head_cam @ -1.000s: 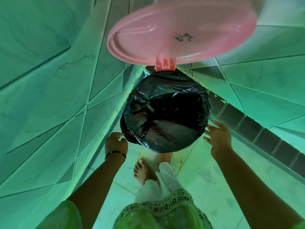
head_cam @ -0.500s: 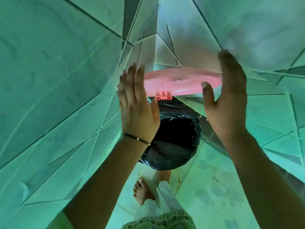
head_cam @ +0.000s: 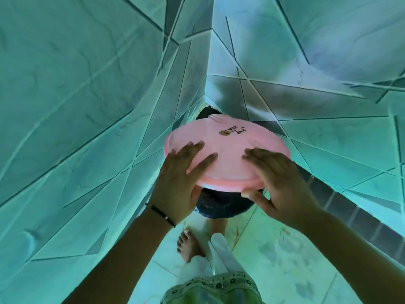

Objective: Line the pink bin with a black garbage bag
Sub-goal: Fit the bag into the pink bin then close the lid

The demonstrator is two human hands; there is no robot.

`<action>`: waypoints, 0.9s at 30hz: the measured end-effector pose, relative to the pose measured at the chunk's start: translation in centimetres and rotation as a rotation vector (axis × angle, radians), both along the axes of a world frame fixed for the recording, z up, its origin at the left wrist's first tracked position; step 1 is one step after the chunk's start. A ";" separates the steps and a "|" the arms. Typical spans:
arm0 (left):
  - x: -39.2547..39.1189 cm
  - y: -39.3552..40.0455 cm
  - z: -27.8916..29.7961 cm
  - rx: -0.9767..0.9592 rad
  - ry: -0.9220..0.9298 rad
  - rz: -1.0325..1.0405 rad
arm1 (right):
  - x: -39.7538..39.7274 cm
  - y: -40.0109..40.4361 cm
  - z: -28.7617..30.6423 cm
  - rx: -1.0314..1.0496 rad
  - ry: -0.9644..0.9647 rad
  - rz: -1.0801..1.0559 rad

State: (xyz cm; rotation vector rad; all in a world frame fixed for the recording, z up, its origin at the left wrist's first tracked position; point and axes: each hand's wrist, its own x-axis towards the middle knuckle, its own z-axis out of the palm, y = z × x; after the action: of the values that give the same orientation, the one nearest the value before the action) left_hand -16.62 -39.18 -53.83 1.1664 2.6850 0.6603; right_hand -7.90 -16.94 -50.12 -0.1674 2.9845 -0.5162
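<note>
The pink bin's round lid (head_cam: 228,150) lies nearly flat over the bin, its top face up with a small gold print on it. Black garbage bag (head_cam: 223,205) shows beneath the lid's near edge, draped over the rim; the bin body is hidden. My left hand (head_cam: 179,183) lies on the lid's left side with fingers straight on top and the thumb under the edge. My right hand (head_cam: 278,178) lies on the right side, fingers spread over the top, thumb at the rim's underside.
The bin stands in a corner of tiled walls (head_cam: 87,106), close on the left and behind. My bare foot (head_cam: 188,246) stands on the tiled floor (head_cam: 285,260) just before the bin. A dark tile band runs along the right wall's base.
The lid stood upright and open a second ago, showing the bag-lined inside. Both hands rose to it and brought it down over the bin.
</note>
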 end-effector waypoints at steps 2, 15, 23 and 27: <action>1.8 -1.0 -1.6 -0.077 -0.006 0.025 | 1.7 -0.8 -1.9 0.023 -0.033 0.012; 4.7 -2.4 -9.4 -0.596 -0.033 -0.097 | 7.7 -3.2 -13.7 0.229 -0.079 0.261; 5.1 -1.4 -10.1 -0.652 -0.097 -0.087 | 7.2 -3.7 -13.7 0.130 -0.328 0.028; 5.6 -1.2 -10.1 -0.691 -0.170 -0.036 | 6.9 -3.8 -13.3 0.058 -0.404 0.033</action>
State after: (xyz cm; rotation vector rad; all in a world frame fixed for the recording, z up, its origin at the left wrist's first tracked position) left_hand -11.00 -40.34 -63.92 0.9056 2.4137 -0.1749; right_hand -1.04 -20.74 -63.40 -0.0941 2.5943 -0.4023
